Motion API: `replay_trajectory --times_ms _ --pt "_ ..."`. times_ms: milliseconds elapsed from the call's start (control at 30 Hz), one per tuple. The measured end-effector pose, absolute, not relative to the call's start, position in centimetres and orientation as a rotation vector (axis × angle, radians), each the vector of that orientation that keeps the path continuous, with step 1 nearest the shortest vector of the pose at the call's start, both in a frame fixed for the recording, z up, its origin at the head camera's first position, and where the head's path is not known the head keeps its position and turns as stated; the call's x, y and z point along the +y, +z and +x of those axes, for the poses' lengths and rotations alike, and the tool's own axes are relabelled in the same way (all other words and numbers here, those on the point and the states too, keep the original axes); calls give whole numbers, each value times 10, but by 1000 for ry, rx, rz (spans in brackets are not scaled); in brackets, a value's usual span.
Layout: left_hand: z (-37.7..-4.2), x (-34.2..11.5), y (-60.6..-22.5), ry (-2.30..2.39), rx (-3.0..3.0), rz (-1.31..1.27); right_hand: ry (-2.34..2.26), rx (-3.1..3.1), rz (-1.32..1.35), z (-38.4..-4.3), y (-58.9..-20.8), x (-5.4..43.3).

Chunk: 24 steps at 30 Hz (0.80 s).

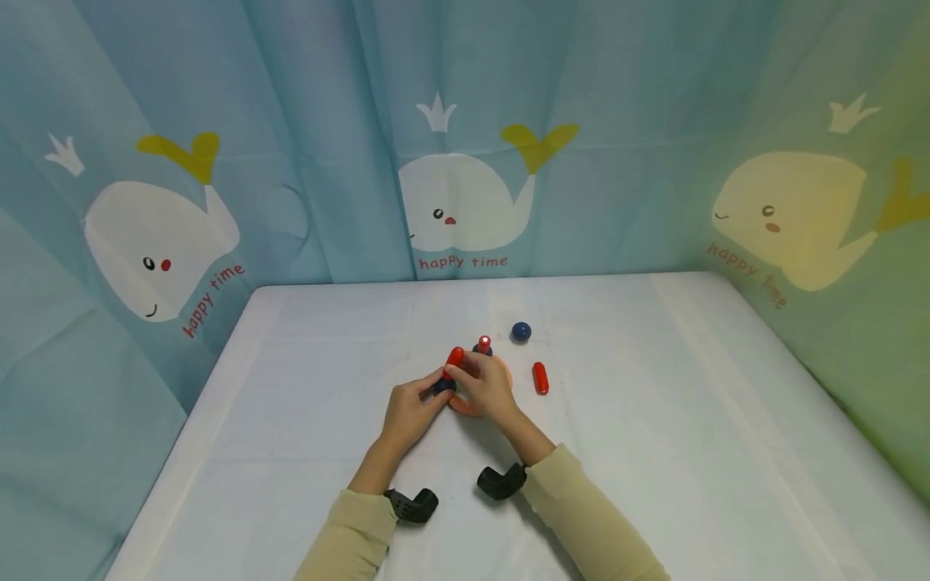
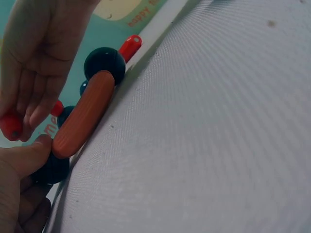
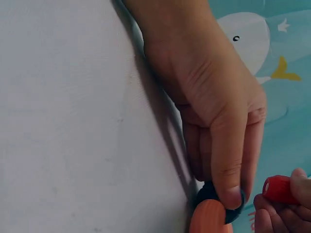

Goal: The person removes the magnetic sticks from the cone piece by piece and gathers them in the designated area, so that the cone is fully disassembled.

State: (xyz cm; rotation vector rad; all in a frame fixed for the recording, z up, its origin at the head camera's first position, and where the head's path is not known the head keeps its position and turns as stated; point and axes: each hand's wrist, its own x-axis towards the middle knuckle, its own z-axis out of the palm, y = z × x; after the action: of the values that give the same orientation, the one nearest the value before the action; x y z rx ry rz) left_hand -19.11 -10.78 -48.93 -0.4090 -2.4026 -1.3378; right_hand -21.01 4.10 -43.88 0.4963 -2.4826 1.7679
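Nearest, the left hand (image 1: 411,415) has thumb and fingers curled round a dark blue ball (image 1: 445,386) just above the worktop (image 1: 320,339). Glossy and probably hard, it should be light but apt to roll or slip; opposed fingers round its widest part look surest, leaving the top free.

Just above that ball, the right hand (image 1: 488,391) pinches a red peg (image 1: 455,357) in a narrow grip. It looks stiff, smooth and light; holding it by the side suits it, though it may twist between the fingertips.

Touching the held ball, beneath the right fingers, is a curved orange piece (image 2: 87,114), finely ribbed, so likely less slippery and best lifted along its middle. A second ball (image 2: 104,63) meets its other end. Beyond the fingers stands a far ball (image 1: 477,352) topped by an upright peg (image 1: 484,342). To the right of the right fingers a loose peg (image 1: 541,378) lies flat, and farther off sits a loose ball (image 1: 521,332).

The held peg's lower end is hard to make out, so whether it touches the held ball I cannot tell. The right hand hides the second ball from the head view, along with part of the orange curve; whether that is one piece or several is unclear.
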Motion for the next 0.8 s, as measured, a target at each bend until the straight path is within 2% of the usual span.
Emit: replay_trajectory --times_ms 200,467,667,800 --pt "-191 -108 -489 -1343 -2416 -403 1738 -2521 535 -208 -431 48" --pt "-188 -109 -489 -1369 -2450 -389 1799 -2565 550 -198 -413 83" --pt "-187 -107 -486 -1377 -2477 -361 1744 -2597 465 -184 -386 104" --pt "-187 -106 -486 -1385 -2478 -350 1678 -2609 417 -188 -392 121"
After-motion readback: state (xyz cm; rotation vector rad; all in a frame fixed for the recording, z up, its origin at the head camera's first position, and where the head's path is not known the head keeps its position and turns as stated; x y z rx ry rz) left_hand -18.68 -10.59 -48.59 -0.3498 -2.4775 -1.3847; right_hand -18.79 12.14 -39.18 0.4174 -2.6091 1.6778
